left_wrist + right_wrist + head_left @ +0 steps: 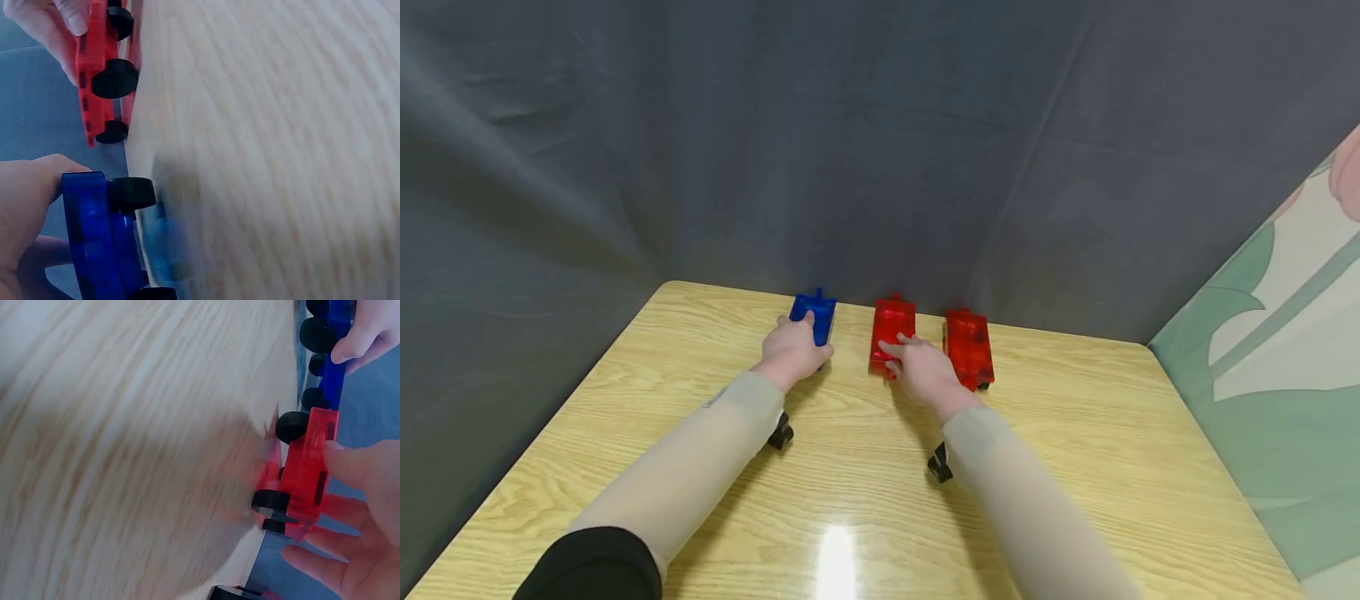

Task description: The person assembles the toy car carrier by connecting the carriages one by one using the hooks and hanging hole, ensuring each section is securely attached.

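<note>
A blue toy wagon (pixel 822 310) with black wheels stands near the table's far edge, held by my left hand (pixel 792 345). In the left wrist view my thumb and fingers reach around the blue wagon (pixel 94 231). To its right is a see-through red toy wagon (pixel 892 317), with my right hand (pixel 925 371) on its near part. Seen from the right wrist, my thumb presses one side of this red wagon (pixel 310 465), and the other fingers lie on its far side, partly hidden. A second red wagon (pixel 970 346) stands just beyond my right hand, untouched.
The wagons stand on a pale wood-grain table (pixel 850 467). A dark grey cloth (pixel 880 150) hangs right behind its far edge. Flower-patterned fabric (pixel 1285 375) borders the right side. Black wrist devices (pixel 939 463) sit under both sleeves.
</note>
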{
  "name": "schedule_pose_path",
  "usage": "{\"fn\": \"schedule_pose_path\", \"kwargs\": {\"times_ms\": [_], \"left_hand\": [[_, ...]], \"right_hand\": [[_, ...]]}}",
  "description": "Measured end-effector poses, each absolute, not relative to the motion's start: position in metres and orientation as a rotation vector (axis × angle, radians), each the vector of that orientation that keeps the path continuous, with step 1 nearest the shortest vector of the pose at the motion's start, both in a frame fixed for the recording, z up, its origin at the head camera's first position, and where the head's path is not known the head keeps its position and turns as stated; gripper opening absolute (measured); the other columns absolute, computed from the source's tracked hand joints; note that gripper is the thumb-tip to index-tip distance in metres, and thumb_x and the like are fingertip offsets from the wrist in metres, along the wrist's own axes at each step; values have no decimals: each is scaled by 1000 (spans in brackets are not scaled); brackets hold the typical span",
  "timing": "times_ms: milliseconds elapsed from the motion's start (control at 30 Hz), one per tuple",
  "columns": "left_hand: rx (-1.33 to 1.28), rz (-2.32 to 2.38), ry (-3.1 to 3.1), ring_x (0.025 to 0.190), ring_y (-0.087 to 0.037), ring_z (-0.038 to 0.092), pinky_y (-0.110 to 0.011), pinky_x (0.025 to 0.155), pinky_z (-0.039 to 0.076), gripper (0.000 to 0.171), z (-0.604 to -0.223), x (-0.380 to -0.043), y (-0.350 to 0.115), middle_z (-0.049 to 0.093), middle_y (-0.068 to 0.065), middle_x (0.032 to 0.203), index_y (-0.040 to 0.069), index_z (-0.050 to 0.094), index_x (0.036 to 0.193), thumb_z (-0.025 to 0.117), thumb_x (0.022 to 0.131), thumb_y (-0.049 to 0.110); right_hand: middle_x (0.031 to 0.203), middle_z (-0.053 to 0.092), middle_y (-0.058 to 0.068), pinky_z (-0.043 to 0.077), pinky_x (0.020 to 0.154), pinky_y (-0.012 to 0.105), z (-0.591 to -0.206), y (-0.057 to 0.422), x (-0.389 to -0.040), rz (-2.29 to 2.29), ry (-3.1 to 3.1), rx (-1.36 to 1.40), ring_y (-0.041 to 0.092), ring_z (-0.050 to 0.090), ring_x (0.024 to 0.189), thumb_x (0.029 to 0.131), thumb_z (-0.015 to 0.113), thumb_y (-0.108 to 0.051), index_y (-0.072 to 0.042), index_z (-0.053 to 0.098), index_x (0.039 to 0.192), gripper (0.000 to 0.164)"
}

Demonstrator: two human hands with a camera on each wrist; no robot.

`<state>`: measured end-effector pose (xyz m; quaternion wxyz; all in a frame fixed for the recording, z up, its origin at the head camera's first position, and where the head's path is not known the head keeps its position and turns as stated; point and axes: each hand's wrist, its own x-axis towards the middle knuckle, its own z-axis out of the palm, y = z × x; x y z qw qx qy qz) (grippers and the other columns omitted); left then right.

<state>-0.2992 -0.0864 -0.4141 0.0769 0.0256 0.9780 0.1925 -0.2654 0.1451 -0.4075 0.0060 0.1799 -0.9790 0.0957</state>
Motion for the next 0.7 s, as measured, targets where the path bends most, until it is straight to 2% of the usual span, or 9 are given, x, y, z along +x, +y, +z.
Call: {"fn": "schedule_pose_path", "kwargs": {"times_ms": [233,367,467,567,700], "left_hand": [[131,588,2949,39,-11,32,-27,39,32,87,-402,-291,-94,15,-40,152,11,18,159,63,93,47],[181,613,2954,39,-11,31,-26,38,31,86,-394,-285,-97,14,-40,152,14,18,159,64,93,45],[214,625,2973,46,-16,42,-30,42,36,89,-388,-281,-100,21,-39,151,15,14,160,65,92,43],[241,631,2971,55,-21,52,-34,48,42,99,-380,-276,-102,27,-36,149,14,4,160,68,89,41],[280,659,2922,61,-23,58,-36,52,45,111,-369,-267,-105,24,-31,154,6,-7,157,72,86,38]], "right_hand": [[147,47,11,52,91,41,-411,141,-265,385,-3070,506,36,40,137,97,66,-22,-25,55,142,47],[148,46,10,55,85,39,-412,142,-264,387,-3075,479,35,40,137,97,66,-23,-27,54,143,48],[148,46,10,56,81,38,-412,143,-263,380,-3074,474,35,40,137,97,66,-23,-27,54,143,47],[148,46,9,55,83,38,-410,144,-263,372,-3083,474,34,40,137,97,65,-24,-26,55,142,46],[149,45,8,54,86,39,-409,144,-263,366,-3098,459,33,39,138,97,65,-24,-27,55,142,46]]}}
